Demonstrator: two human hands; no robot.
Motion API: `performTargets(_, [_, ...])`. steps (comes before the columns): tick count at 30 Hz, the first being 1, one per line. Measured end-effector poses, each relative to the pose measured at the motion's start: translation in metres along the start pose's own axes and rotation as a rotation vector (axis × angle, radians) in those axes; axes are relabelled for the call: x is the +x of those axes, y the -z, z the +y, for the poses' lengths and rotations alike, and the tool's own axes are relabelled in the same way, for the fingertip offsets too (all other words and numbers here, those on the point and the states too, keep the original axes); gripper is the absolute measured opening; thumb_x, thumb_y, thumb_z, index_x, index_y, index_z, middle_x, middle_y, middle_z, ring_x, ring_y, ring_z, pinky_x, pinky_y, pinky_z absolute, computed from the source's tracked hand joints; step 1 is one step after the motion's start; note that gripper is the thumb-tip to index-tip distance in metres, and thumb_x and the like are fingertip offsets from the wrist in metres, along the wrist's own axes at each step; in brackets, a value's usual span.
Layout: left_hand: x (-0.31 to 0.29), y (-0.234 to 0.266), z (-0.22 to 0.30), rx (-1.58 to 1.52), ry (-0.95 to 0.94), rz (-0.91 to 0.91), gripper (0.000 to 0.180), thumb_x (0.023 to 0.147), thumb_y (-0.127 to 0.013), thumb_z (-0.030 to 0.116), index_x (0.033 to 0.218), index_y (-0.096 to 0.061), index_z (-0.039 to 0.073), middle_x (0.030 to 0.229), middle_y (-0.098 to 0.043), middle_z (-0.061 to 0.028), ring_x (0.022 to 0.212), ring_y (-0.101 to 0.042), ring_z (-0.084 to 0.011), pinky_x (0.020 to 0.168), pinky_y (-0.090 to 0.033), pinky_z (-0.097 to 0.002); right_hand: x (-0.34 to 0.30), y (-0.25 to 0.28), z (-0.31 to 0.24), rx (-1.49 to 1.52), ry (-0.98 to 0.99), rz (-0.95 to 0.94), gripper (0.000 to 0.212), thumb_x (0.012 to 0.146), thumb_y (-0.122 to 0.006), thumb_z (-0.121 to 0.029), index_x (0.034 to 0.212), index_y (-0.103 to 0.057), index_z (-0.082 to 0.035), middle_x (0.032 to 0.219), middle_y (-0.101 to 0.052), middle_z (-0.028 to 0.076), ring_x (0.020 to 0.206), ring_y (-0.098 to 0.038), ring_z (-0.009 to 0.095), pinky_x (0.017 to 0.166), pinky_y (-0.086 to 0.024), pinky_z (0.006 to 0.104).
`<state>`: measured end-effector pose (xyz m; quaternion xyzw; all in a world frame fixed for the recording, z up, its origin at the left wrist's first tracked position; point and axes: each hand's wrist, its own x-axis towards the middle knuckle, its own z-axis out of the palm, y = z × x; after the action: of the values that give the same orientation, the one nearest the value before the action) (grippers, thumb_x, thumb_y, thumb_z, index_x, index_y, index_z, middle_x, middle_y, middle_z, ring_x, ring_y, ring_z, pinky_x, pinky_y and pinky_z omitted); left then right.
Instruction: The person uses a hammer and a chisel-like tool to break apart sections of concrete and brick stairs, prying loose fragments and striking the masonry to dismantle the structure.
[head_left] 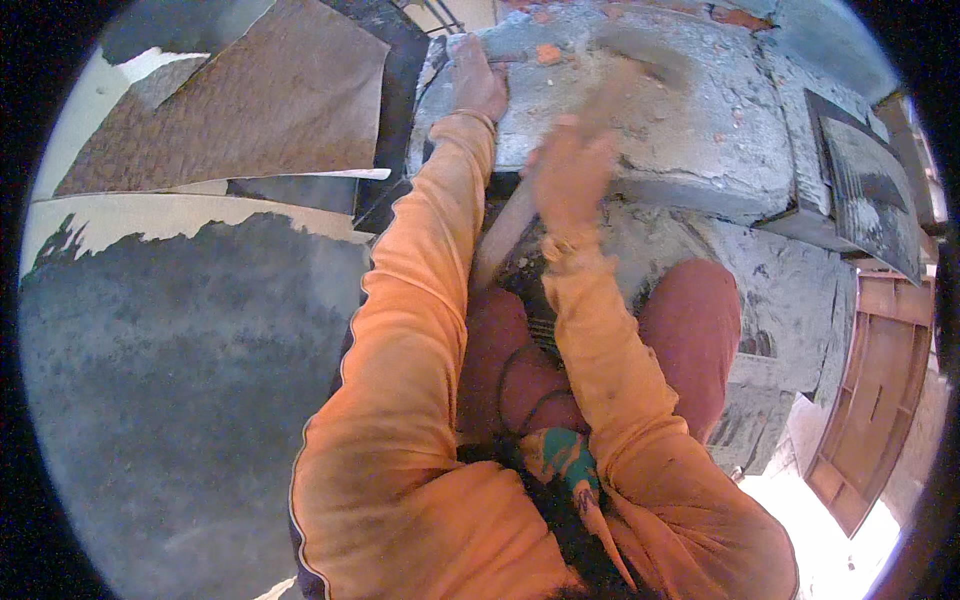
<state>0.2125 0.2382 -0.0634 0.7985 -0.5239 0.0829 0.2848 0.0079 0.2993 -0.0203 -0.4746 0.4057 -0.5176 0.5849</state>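
Observation:
My right hand [574, 180] is wrapped round the wooden handle of a hammer [507, 232]. The hammer's head, smeared by motion, hangs over a rough grey concrete slab [715, 150] at the far side. My left hand [480, 82] lies at the slab's far left end, its fingers curled. A thin dark line shows beside those fingers, but what they grip is mostly hidden. Between the left hand and the hammer head lies a small orange brick fragment [547, 54].
A brown textured sheet [270, 100] lies at upper left, beside a dark frame. Grey-stained flooring [180, 400] spreads below it. On the right are a dark curved panel [870, 180] and a rusty brown metal frame [868, 390]. My bent knees [695, 340] are below the slab.

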Motion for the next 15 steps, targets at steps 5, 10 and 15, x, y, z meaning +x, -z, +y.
performTargets(5, [0.010, 0.005, -0.019, 0.100, -0.014, 0.054, 0.076, 0.085, -0.054, 0.025, 0.142, -0.015, -0.006, 0.148, -0.019, -0.0272, 0.139, -0.012, -0.0419, 0.111, -0.013, -0.0562, 0.016, 0.002, -0.008, -0.061, -0.081, -0.276, 0.025, 0.094, -0.051, -0.027, 0.091, -0.044, -0.003, 0.061, -0.054, 0.006, 0.048, -0.055, 0.016, 0.043, -0.046, 0.0300])
performTargets(10, [0.002, 0.006, 0.010, 0.089, 0.027, -0.039, 0.077, 0.084, -0.052, 0.025, 0.143, -0.013, -0.005, 0.150, -0.014, -0.0249, 0.141, -0.008, -0.0404, 0.112, -0.011, -0.0554, -0.021, 0.017, -0.036, 0.262, 0.118, 0.124, 0.027, 0.094, -0.051, -0.029, 0.092, -0.045, -0.002, 0.064, -0.054, 0.008, 0.050, -0.056, 0.016, 0.044, -0.046, 0.0303])
performTargets(15, [0.004, 0.013, -0.009, -0.018, 0.056, -0.006, 0.078, 0.083, -0.052, 0.023, 0.144, -0.012, -0.004, 0.151, -0.011, -0.0239, 0.141, -0.006, -0.0394, 0.112, -0.008, -0.0545, 0.009, 0.003, 0.008, -0.047, -0.191, -0.310, 0.027, 0.094, -0.049, -0.028, 0.090, -0.045, -0.002, 0.066, -0.053, 0.007, 0.050, -0.055, 0.016, 0.045, -0.047, 0.0309])
